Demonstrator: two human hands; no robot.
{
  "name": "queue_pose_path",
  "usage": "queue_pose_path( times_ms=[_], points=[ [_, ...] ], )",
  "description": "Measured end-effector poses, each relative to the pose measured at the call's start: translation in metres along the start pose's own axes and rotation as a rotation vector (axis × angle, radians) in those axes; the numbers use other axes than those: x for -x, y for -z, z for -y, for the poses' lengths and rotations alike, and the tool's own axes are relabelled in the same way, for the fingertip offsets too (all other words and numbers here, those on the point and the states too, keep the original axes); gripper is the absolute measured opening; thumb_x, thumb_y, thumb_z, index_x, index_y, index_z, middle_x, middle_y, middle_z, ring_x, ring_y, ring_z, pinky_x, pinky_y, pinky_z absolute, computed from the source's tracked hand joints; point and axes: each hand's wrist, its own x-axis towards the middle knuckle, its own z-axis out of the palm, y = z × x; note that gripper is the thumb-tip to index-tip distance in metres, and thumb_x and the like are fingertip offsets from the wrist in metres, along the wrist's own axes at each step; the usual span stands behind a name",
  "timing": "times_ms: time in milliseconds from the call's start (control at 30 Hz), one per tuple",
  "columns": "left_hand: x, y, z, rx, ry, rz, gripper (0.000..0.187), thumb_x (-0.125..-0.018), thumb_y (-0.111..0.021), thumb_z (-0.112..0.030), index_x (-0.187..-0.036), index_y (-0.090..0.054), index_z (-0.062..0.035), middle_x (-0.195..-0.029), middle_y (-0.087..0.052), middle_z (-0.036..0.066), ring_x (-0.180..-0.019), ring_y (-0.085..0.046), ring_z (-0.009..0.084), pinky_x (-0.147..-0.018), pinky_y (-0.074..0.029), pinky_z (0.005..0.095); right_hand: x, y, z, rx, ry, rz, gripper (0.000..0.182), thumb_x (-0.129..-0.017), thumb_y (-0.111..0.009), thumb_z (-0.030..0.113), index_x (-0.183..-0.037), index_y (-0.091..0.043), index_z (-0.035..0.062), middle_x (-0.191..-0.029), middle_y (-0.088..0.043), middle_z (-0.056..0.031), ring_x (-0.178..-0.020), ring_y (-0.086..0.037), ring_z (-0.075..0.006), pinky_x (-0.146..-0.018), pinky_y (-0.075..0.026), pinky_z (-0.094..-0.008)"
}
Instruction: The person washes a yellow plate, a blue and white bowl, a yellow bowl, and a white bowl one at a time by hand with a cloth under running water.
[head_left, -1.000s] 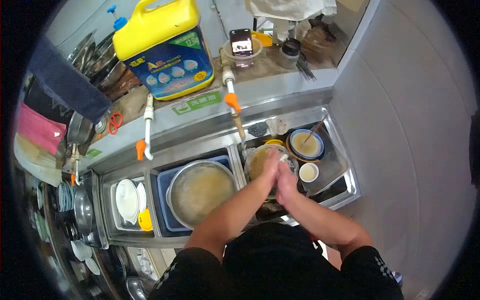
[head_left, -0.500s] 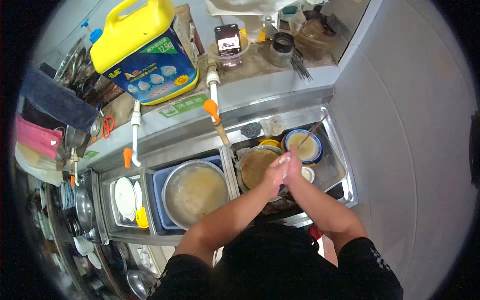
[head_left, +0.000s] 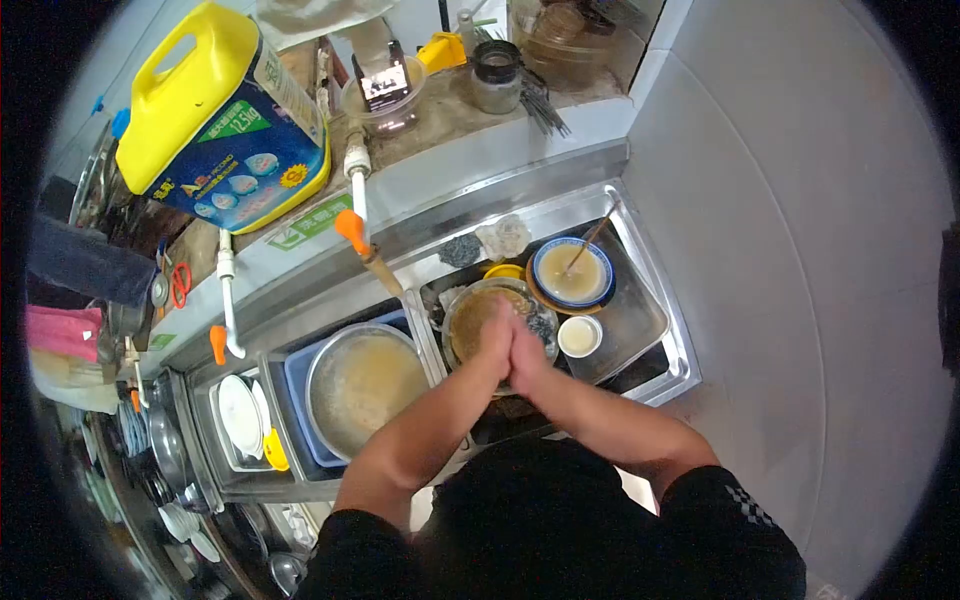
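My left hand (head_left: pixel 492 338) and my right hand (head_left: pixel 527 352) are pressed palm to palm, fingers pointing forward, above a bowl of brownish liquid (head_left: pixel 470 318) in the right sink. Whether anything lies between the palms is hidden. Right of the hands stands a small white cup (head_left: pixel 580 337) with pale contents. Behind it is a blue-rimmed bowl (head_left: pixel 573 272) of cloudy liquid with a brown stick (head_left: pixel 596 238) leaning in it. A dark scouring pad (head_left: pixel 460 250) and a whitish crumpled piece (head_left: pixel 504 237) lie on the sink's back ledge.
A large metal basin (head_left: pixel 365 390) of cloudy water sits in a blue tub in the middle sink. White plates (head_left: pixel 240 415) stand in the left sink. Orange-handled taps (head_left: pixel 351 230), a yellow jug (head_left: pixel 230 130), a phone (head_left: pixel 385 88) and a glass jar (head_left: pixel 496 78) are behind.
Both hands have moved left, from beside the blue-rimmed bowl to over the brownish bowl, and their fingers look straighter. The small white cup is now fully visible. The whole view has shifted.
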Motion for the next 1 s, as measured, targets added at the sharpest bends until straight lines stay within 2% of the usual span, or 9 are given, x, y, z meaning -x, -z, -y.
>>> queue_pose_path(
  times_ms=[100,233,300,367,433,567,733,833,1000],
  points=[
    [0.026,-0.028,0.034,-0.253,-0.422,-0.056,0.064,-0.091,-0.042,-0.059,-0.117,-0.056,-0.0026,-0.113,-0.059,0.013,-0.102,-0.055,0.0262,-0.089,-0.044,0.0406,-0.023,0.010,0.034,-0.110,-0.218,-0.089,0.025,-0.089,-0.052,0.028,-0.106,-0.056,0.0094,-0.096,-0.056,-0.0053,-0.087,-0.053,-0.0199,-0.078,-0.046,-0.0376],
    [-0.001,-0.014,-0.008,0.096,0.006,0.006,0.072,-0.092,-0.040,-0.058,-0.134,-0.042,-0.0001,-0.136,-0.045,0.015,-0.125,-0.042,0.0230,-0.104,-0.031,0.0341,-0.036,0.012,0.005,-0.065,0.065,0.079,0.026,-0.092,-0.047,0.021,-0.112,-0.058,0.0071,-0.100,-0.060,-0.0077,-0.094,-0.056,-0.0205,-0.083,-0.045,-0.0353],
    [-0.017,-0.005,-0.009,0.213,0.063,-0.024,0.065,-0.091,-0.042,-0.059,-0.121,-0.054,-0.0021,-0.115,-0.057,0.011,-0.104,-0.052,0.0204,-0.095,-0.038,0.0347,-0.026,0.004,0.013,0.221,0.002,0.166,0.030,-0.093,-0.046,0.023,-0.113,-0.061,0.0065,-0.101,-0.062,-0.0087,-0.097,-0.057,-0.0199,-0.086,-0.045,-0.0334],
    [-0.035,0.014,0.011,-0.119,-0.367,-0.100,0.055,-0.094,-0.042,-0.050,-0.116,-0.055,-0.0016,-0.111,-0.058,0.011,-0.097,-0.054,0.0197,-0.088,-0.042,0.0335,-0.060,0.022,0.031,1.028,0.309,0.057,0.033,-0.093,-0.045,0.030,-0.100,-0.066,0.0049,-0.093,-0.066,-0.0132,-0.084,-0.062,-0.0275,-0.076,-0.048,-0.0373],
    [-0.042,0.036,0.031,-0.311,-0.410,-0.184,0.050,-0.094,-0.044,-0.046,-0.109,-0.057,-0.0004,-0.104,-0.060,0.010,-0.092,-0.056,0.0203,-0.084,-0.043,0.0335,-0.069,0.026,0.088,1.789,0.610,0.108,0.044,-0.089,-0.048,0.043,-0.085,-0.068,0.0040,-0.086,-0.067,-0.0167,-0.072,-0.063,-0.0364,-0.066,-0.049,-0.0463],
    [-0.010,0.082,0.039,-0.244,-0.252,-0.189,0.035,-0.092,-0.051,-0.031,-0.104,-0.060,-0.0002,-0.096,-0.062,0.008,-0.087,-0.056,0.0185,-0.077,-0.044,0.0307,-0.085,0.039,0.140,2.178,0.464,-0.017,0.037,-0.075,-0.063,0.038,-0.083,-0.069,0.0030,-0.085,-0.068,-0.0155,-0.077,-0.066,-0.0328,-0.068,-0.052,-0.0422],
    [0.022,0.124,0.043,-0.457,-0.191,-0.291,0.028,-0.089,-0.057,-0.025,-0.101,-0.061,-0.0010,-0.086,-0.062,0.007,-0.074,-0.055,0.0163,-0.065,-0.044,0.0302,-0.174,0.084,0.136,2.476,0.130,0.518,0.030,-0.069,-0.061,0.030,-0.088,-0.071,0.0088,-0.090,-0.068,-0.0137,-0.084,-0.066,-0.0323,-0.073,-0.052,-0.0441],
    [0.041,0.131,0.043,-0.472,-0.097,-0.352,0.026,-0.088,-0.059,-0.025,-0.098,-0.062,-0.0015,-0.081,-0.062,0.006,-0.067,-0.054,0.0152,-0.060,-0.044,0.0294,-0.159,0.058,0.142,2.420,-0.108,0.577,0.029,-0.069,-0.060,0.025,-0.087,-0.071,0.0059,-0.094,-0.068,-0.0131,-0.088,-0.065,-0.0335,-0.075,-0.052,-0.0432],
    [0.045,0.135,0.052,-0.362,0.008,-0.340,0.030,-0.086,-0.062,-0.025,-0.106,-0.060,-0.0027,-0.095,-0.063,0.006,-0.084,-0.056,0.0165,-0.071,-0.045,0.0295,-0.123,0.036,0.129,2.600,0.077,0.461,0.025,-0.068,-0.063,0.021,-0.086,-0.071,0.0064,-0.091,-0.069,-0.0135,-0.086,-0.067,-0.0312,-0.071,-0.053,-0.0420]
  ],
)
